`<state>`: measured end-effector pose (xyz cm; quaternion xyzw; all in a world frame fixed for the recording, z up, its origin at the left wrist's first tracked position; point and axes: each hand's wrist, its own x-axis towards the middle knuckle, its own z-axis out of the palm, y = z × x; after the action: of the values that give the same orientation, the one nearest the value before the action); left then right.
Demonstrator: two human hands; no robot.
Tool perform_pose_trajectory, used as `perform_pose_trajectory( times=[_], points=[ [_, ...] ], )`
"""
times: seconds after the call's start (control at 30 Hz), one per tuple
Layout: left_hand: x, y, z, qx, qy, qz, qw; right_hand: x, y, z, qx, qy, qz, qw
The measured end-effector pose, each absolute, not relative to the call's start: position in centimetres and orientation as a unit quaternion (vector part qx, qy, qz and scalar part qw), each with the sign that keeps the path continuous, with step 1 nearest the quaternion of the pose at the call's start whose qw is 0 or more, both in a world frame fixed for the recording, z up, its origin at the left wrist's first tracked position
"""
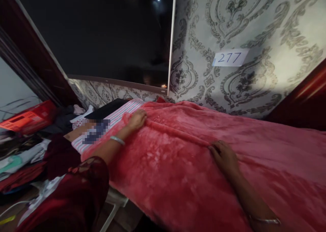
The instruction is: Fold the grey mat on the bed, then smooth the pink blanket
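Observation:
A red plush blanket [163, 171] is spread over the surface in front of me, with a raised fold running across it between my hands. At the fold's left end, my left hand [138, 119] is closed, its fingers curled down on the fabric. My right hand [225, 155] pinches the other end of the same fold between thumb and fingers. Under the blanket's left edge shows a striped cloth [127, 107] in pink, white and grey.
A large dark TV screen [107, 35] stands behind on the left, against patterned wallpaper. A paper marked 277 [230, 58] is on the wall. To the left are a red-orange plastic basket [30, 118] and piled clothes [28, 157]. A white stool leg [112, 213] shows below.

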<state>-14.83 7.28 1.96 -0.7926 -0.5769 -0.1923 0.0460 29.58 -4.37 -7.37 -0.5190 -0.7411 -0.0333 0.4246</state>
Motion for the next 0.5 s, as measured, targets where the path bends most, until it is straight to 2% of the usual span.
perform_pose_trajectory(
  times=[0.17,0.37,0.5],
  points=[
    [-10.9,5.2,0.6,-0.869,-0.471,-0.148,0.033,29.2,-4.3,-6.9,-0.522,-0.742,-0.032,0.419],
    [-10.7,6.5,1.3,-0.832,-0.525,-0.159,0.082,28.6,-4.4,-5.9,-0.528,-0.727,-0.049,0.435],
    [-10.8,6.2,1.2,-0.821,-0.542,-0.154,0.098,28.4,-4.1,-5.5,-0.537,-0.737,-0.034,0.409]
  ],
)
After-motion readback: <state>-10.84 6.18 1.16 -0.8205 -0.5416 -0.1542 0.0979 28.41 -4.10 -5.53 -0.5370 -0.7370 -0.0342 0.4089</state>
